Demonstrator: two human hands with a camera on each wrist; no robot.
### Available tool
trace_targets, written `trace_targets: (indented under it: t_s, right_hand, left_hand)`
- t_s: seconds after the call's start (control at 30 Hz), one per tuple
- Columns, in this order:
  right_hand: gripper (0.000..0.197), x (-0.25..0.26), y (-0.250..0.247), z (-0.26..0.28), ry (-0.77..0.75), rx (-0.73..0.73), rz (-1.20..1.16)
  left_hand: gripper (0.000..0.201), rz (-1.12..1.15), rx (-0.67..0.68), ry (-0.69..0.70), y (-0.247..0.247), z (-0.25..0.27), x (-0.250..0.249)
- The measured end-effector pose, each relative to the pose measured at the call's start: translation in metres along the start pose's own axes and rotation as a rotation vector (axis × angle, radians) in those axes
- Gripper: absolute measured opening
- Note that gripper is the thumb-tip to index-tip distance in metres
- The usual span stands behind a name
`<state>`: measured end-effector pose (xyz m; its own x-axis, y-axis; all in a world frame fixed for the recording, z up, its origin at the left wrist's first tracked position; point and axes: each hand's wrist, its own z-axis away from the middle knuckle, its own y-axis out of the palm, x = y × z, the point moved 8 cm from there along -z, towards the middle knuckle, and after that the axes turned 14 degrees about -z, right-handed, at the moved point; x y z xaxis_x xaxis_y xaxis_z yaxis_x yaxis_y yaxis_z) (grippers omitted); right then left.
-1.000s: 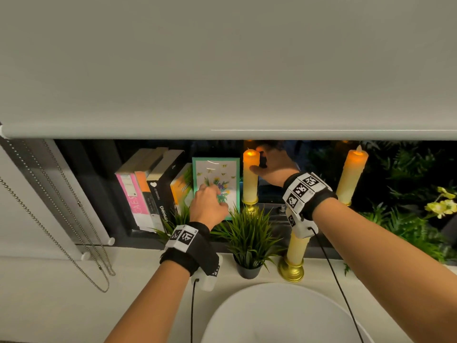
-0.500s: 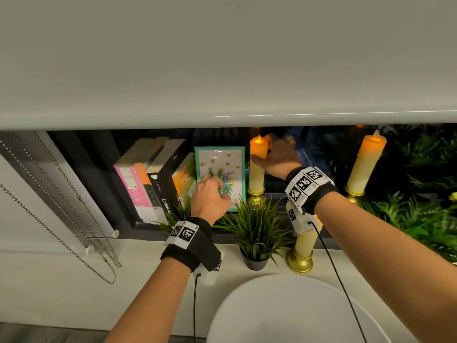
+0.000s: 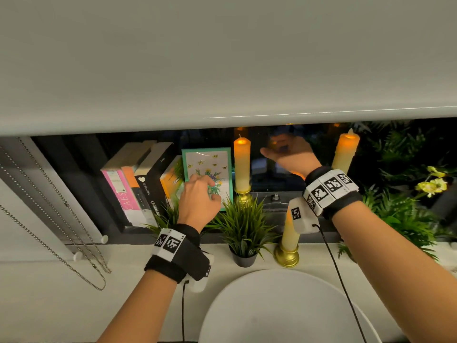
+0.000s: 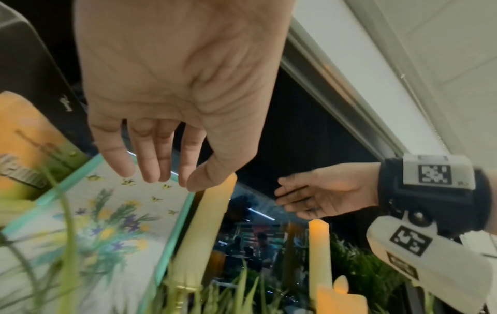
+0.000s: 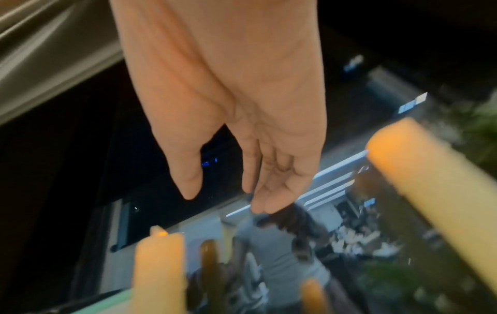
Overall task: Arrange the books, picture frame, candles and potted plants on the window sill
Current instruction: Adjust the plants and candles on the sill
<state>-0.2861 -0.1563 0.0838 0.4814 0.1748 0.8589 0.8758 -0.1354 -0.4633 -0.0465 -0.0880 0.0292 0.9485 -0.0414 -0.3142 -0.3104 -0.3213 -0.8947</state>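
Observation:
Several books (image 3: 138, 184) lean at the left of the window sill (image 3: 128, 263). Beside them stands a teal picture frame (image 3: 207, 164) (image 4: 107, 223) with a flower print. My left hand (image 3: 209, 188) (image 4: 172, 180) hovers at its face, fingers relaxed and holding nothing. A lit cream candle (image 3: 242, 164) (image 4: 204, 229) (image 5: 158, 272) stands upright on a gold holder right of the frame. My right hand (image 3: 279, 149) (image 4: 309, 199) (image 5: 223, 197) is open, between that candle and a second candle (image 3: 345, 154) (image 5: 430, 191). A small potted plant (image 3: 243, 233) and a third candle (image 3: 288, 241) stand in front.
A grey roller blind (image 3: 222, 58) hangs low over the dark window, with bead chains (image 3: 49, 219) at the left. Another small plant (image 3: 163, 219) sits behind my left wrist. Large ferns with yellow flowers (image 3: 408, 214) fill the right. A white round surface (image 3: 284, 308) lies below the sill.
My right hand has let go of the candle beside the frame and moved right, fingers now spread. The candle stands alone. My left hand stays at the picture frame.

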Motion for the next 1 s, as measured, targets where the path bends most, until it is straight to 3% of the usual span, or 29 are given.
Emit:
trace_targets:
  t_s: [0.17, 0.3, 0.5, 0.63, 0.83, 1.0]
  right_hand:
    - [0.038, -0.024, -0.061, 0.033, -0.055, -0.126, 0.022]
    - [0.027, -0.047, -0.064, 0.064, -0.039, -0.022, 0.038]
    - [0.061, -0.086, -0.030, 0.100, 0.055, 0.193, 0.223]
    - [0.054, -0.096, -0.010, 0.107, 0.034, 0.243, 0.224]
    - [0.046, -0.103, -0.008, 0.111, 0.045, 0.173, 0.199]
    - [0.052, -0.109, -0.009, 0.115, 0.051, 0.178, 0.209]
  left_hand:
    - [0.023, 0.097, -0.012, 0.076, 0.002, 0.017, -0.037]
    - [0.017, 0.136, 0.040, 0.111, 0.023, 0.032, -0.067]
    - [0.024, 0.097, 0.146, 0.189, 0.060, 0.052, -0.108]
    - [0.030, -0.004, 0.129, 0.231, 0.073, 0.058, -0.124]
    - [0.033, -0.092, 0.137, 0.207, 0.085, 0.064, -0.131]
    - [0.032, -0.131, 0.094, 0.211, 0.081, 0.066, -0.128]
